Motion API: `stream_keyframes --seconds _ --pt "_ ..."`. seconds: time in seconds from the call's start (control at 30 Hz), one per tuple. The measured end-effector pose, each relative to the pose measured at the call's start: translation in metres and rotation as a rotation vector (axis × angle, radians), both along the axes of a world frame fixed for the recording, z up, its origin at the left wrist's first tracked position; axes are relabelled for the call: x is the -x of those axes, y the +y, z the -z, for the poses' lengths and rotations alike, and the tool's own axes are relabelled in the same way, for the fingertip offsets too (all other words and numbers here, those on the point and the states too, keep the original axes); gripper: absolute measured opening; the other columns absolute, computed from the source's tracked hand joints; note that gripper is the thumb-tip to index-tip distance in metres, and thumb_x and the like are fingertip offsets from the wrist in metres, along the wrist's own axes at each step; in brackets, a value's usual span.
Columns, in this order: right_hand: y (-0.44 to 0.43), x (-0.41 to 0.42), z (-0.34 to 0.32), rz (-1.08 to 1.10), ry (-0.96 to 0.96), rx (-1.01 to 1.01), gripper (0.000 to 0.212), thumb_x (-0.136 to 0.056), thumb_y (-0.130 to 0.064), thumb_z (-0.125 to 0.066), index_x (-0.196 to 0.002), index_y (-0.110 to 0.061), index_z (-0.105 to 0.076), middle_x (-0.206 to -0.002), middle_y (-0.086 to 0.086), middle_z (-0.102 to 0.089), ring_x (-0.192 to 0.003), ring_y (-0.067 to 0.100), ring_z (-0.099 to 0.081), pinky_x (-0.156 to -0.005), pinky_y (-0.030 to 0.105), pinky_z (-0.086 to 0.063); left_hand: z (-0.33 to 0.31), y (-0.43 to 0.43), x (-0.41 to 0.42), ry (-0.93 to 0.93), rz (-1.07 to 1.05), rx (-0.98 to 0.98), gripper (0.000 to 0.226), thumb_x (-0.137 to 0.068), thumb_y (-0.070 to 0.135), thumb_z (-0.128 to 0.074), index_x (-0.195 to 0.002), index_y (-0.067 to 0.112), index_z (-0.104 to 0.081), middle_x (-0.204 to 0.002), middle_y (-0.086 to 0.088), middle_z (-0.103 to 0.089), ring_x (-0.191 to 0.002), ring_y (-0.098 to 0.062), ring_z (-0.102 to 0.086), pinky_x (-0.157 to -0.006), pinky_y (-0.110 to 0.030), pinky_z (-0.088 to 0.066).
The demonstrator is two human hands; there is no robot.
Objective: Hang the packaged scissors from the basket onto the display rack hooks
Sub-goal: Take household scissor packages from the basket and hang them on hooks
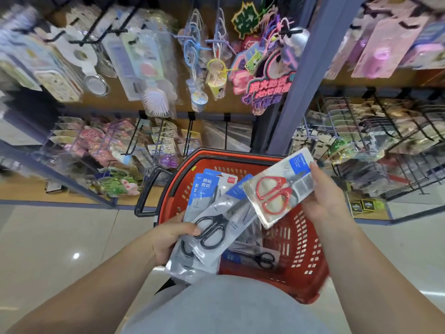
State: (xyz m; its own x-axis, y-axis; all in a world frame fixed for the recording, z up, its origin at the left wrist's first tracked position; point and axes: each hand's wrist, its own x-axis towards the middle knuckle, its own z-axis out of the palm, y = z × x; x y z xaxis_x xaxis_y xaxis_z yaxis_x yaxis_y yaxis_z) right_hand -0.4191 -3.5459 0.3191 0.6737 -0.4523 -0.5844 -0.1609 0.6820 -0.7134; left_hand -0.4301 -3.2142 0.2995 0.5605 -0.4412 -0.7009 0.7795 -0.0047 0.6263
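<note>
left hand (168,237) grips glossy black-scissor packs (212,227) | right hand (325,196) pinches red-scissor pack (277,189) | perforated red basket (301,237)

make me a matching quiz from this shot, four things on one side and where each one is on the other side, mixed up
Things
1. red-handled scissors pack
2. black-handled scissors packs
3. small black scissors pack
4. hairbrush pack

Places
A. lying in the red basket
B. hanging on the display rack
C. held in the left hand
D. held in the right hand

Pairs: 1-D, 2-C, 3-A, 4-B
</note>
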Motion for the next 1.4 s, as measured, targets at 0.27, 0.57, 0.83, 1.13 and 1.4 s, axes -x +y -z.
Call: stream_keyframes --seconds 0.27,0.57,0.83,1.13,1.4 --pt "0.042 0.012 0.005 -0.233 0.101 0.112 0.018 -0.099 -0.017 -0.071 -0.109 -0.004 -0.065 -0.09 0.016 -0.079 -0.066 0.026 -0.077 -0.055 0.039 -0.063 -0.009 -0.011 0.01 0.084 -0.282 -0.073 0.059 -0.062 0.014 -0.077 -0.121 0.007 -0.068 -0.092 -0.019 -0.078 -0.069 -0.032 -0.076 -0.057 -0.04 -0.063" --pt "0.085 0.02 -0.017 -0.564 -0.044 0.1 0.027 -0.097 -0.02 -0.072 -0.119 -0.005 -0.069 -0.106 0.016 -0.08 -0.093 0.031 -0.078 -0.07 0.043 -0.064 -0.035 -0.038 0.015 -0.094 -0.321 -0.035 0.063 -0.062 0.007 -0.081 -0.124 0.014 -0.068 -0.099 -0.022 -0.078 -0.082 -0.037 -0.073 -0.076 -0.049 -0.062" --pt "0.101 0.021 -0.023 -0.638 -0.057 0.217 0.01 -0.097 -0.014 -0.073 -0.106 -0.013 -0.073 -0.101 0.013 -0.081 -0.085 0.027 -0.079 -0.065 0.037 -0.062 -0.053 -0.028 0.023 -0.103 -0.178 -0.022 0.052 -0.054 0.009 -0.078 -0.106 0.01 -0.074 -0.092 -0.018 -0.079 -0.073 -0.031 -0.076 -0.073 -0.039 -0.061" --pt "0.132 0.015 -0.031 -0.672 -0.063 0.382 0.024 -0.095 -0.032 -0.076 -0.115 -0.021 -0.072 -0.108 0.001 -0.081 -0.103 0.025 -0.077 -0.089 0.043 -0.06 -0.052 -0.002 -0.009 -0.076 -0.13 0.044 0.049 -0.067 0.005 -0.077 -0.116 0.011 -0.076 -0.114 -0.02 -0.078 -0.09 -0.032 -0.078 -0.074 -0.04 -0.064" --pt "0.152 0.02 -0.04 -0.663 -0.075 0.297 0.059 -0.071 -0.005 -0.091 -0.124 -0.007 -0.064 -0.112 0.012 -0.079 -0.098 0.026 -0.075 -0.088 0.04 -0.059 -0.059 0.031 -0.037 -0.023 -0.236 0.097 0.041 -0.069 0.014 -0.073 -0.109 0.007 -0.074 -0.093 -0.02 -0.08 -0.068 -0.032 -0.077 -0.064 -0.039 -0.063"
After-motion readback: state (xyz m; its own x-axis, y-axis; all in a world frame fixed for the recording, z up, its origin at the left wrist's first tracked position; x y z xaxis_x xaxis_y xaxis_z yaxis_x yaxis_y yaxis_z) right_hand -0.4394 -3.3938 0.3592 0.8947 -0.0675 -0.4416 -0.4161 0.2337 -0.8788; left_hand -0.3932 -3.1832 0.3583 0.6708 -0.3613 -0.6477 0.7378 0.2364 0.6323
